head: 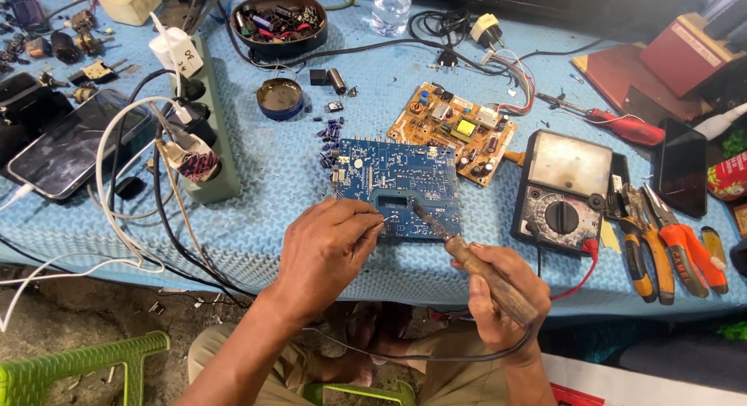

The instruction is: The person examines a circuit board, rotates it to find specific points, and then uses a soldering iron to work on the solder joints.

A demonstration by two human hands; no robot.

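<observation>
A blue circuit board (397, 180) lies on the blue cloth-covered table (264, 211). My left hand (327, 250) rests at the board's near edge, pinching a thin solder wire (384, 217) whose end points at the board. My right hand (498, 297) grips the wooden handle of a soldering iron (467, 254); its dark tip (420, 213) is at the board, close to the wire end. The iron's black cord (405, 355) loops below my wrists.
A tan circuit board (455, 130) and an analogue multimeter (560, 192) lie to the right, then orange-handled pliers (661, 246), a red screwdriver (615, 126) and a dark phone (683, 176). A green power strip (206, 118), a phone (70, 153), a round tin (280, 98) and a parts bowl (278, 21) sit left and behind.
</observation>
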